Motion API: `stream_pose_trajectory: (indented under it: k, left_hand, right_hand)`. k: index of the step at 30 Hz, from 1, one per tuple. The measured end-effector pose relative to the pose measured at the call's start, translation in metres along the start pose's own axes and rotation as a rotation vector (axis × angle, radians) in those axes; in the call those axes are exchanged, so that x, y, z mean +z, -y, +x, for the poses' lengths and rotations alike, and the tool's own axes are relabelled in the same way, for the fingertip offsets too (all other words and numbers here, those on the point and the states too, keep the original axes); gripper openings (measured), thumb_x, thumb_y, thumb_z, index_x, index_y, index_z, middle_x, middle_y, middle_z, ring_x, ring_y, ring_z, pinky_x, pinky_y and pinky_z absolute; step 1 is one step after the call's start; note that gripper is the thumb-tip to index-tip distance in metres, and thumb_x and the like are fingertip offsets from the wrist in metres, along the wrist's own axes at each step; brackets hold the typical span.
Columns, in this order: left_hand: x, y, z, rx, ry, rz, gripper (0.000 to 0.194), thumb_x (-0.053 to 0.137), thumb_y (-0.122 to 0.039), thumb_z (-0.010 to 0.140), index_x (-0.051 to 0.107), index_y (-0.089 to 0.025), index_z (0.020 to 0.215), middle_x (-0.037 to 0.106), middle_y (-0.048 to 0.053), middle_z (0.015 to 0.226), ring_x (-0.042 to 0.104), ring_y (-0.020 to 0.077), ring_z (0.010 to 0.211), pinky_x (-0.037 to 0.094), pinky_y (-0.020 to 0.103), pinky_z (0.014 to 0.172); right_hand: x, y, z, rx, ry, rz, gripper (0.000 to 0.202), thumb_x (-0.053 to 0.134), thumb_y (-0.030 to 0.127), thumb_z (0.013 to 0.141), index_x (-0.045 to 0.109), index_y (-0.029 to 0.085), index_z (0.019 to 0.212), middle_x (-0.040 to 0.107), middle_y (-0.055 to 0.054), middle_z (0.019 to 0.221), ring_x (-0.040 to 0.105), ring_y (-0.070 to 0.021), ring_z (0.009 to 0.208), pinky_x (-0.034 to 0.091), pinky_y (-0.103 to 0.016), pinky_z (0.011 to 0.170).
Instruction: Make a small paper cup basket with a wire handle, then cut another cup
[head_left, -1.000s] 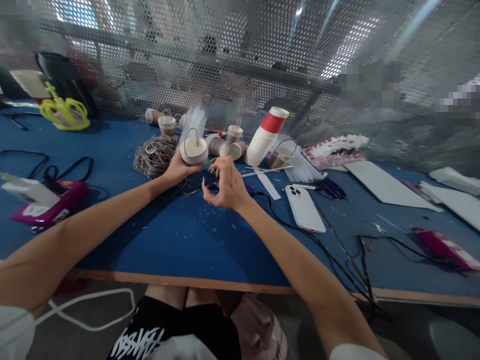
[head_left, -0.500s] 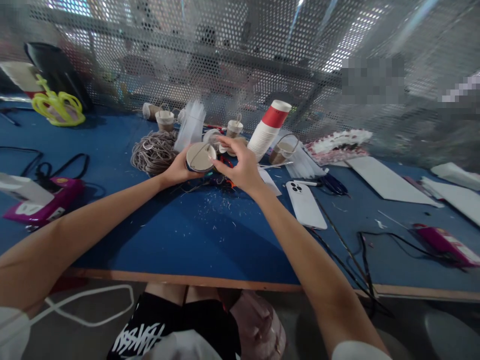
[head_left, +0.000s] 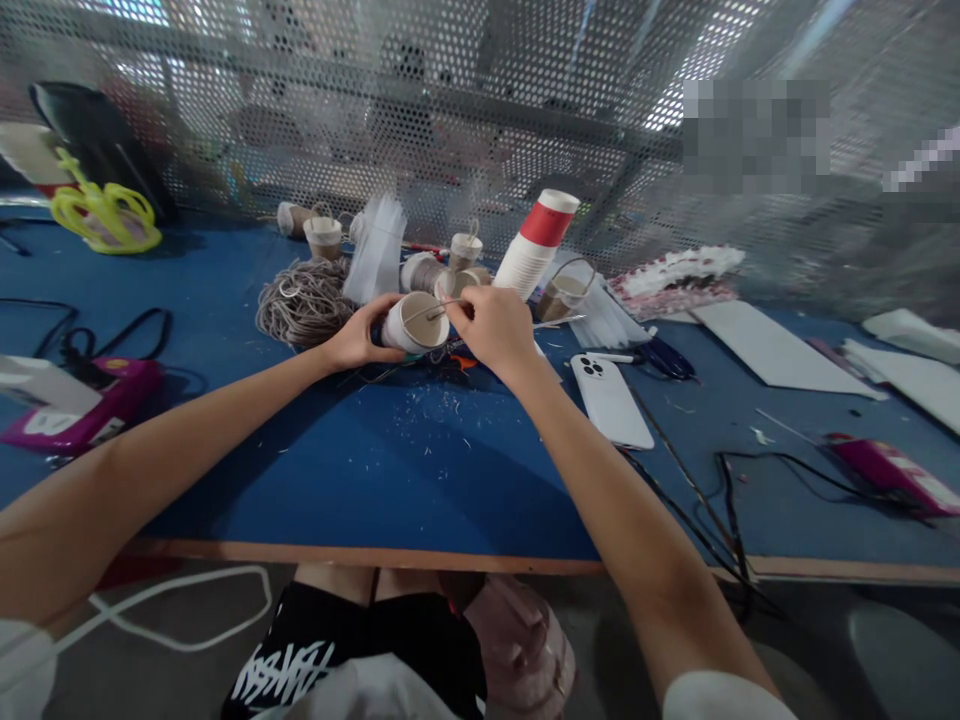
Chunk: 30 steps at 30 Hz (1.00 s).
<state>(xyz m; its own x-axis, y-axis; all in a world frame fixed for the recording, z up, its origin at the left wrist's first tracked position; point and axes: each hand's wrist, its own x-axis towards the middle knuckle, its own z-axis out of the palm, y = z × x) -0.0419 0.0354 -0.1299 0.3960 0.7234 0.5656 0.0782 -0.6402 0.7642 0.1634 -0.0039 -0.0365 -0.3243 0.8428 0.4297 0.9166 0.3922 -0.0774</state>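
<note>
My left hand (head_left: 365, 333) wraps round the side of a paper cup (head_left: 415, 335), which is tilted so its inside faces me. A thin cord (head_left: 433, 311) runs from inside the cup to my right hand (head_left: 496, 327), where finger and thumb pinch it just right of the rim. Left of the cup lies a bundle of grey-brown cord (head_left: 304, 305). Behind it stand small cord-wrapped cups with loop handles, among them one cup (head_left: 324, 238) at the left and another cup (head_left: 465, 250) in the middle. Orange-handled scissors (head_left: 463, 361) lie partly hidden beneath my hands.
A leaning stack of paper cups (head_left: 536, 245) rises behind my right hand. To the right are a white phone (head_left: 611, 400), a white board (head_left: 784, 350) and a purple device (head_left: 892, 475) with its cable. A yellow crown-shaped holder (head_left: 105, 215) and a purple box (head_left: 82, 405) are at left.
My right hand has closed on the cord and drawn it rightward out of the cup. The cup has tipped and shifted slightly right in my left hand.
</note>
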Motion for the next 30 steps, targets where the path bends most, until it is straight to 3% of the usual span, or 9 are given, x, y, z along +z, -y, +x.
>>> stream_pose_trajectory:
  k: [6,11,15,21,30]
  left_hand:
    - [-0.003,0.006,0.001,-0.014,-0.044,-0.063,0.079,0.088,-0.048,0.05,0.062,-0.017,0.118,0.068,0.012,0.115,0.062,0.034,0.112,0.048,0.051,0.103]
    - [-0.005,0.015,0.003,-0.106,-0.048,-0.239,0.08,0.09,-0.046,0.047,0.065,-0.018,0.117,0.07,0.011,0.113,0.063,0.0333,0.112,0.05,0.048,0.102]
    - [-0.007,0.02,0.003,-0.204,-0.114,-0.453,0.076,0.091,-0.041,0.046,0.066,-0.02,0.114,0.071,0.009,0.11,0.067,0.0279,0.103,0.058,0.037,0.088]
    - [-0.012,0.014,-0.002,-0.344,-0.128,-0.677,0.073,0.089,-0.045,0.05,0.062,-0.021,0.113,0.07,0.006,0.102,0.067,0.0254,0.1,0.058,0.034,0.08]
    - [-0.012,0.009,0.0,-0.361,-0.101,-0.736,0.085,0.09,-0.049,0.044,0.062,-0.024,0.12,0.07,0.006,0.11,0.066,0.0274,0.104,0.058,0.033,0.077]
  right_hand:
    - [0.003,-0.004,0.002,-0.007,0.012,0.046,0.039,0.041,0.036,0.098,0.063,0.016,0.073,0.064,-0.008,0.07,0.054,-0.0171,0.065,0.027,-0.031,0.059]
    - [0.004,-0.006,0.003,0.005,0.012,0.092,0.036,0.041,0.033,0.097,0.064,0.016,0.075,0.062,-0.007,0.068,0.053,-0.0167,0.064,0.03,-0.031,0.06]
    - [0.008,-0.006,0.002,0.019,0.005,0.166,0.036,0.043,0.032,0.096,0.061,0.017,0.069,0.056,-0.004,0.062,0.048,-0.0151,0.06,0.03,-0.03,0.06]
    - [0.017,-0.001,0.0,0.058,-0.005,0.225,0.034,0.05,0.033,0.091,0.055,0.019,0.061,0.051,-0.003,0.057,0.046,-0.0145,0.057,0.026,-0.031,0.057]
    - [0.02,-0.001,0.0,0.016,-0.027,0.316,0.032,0.052,0.026,0.088,0.048,0.02,0.057,0.048,-0.001,0.055,0.043,-0.0115,0.054,0.028,-0.03,0.057]
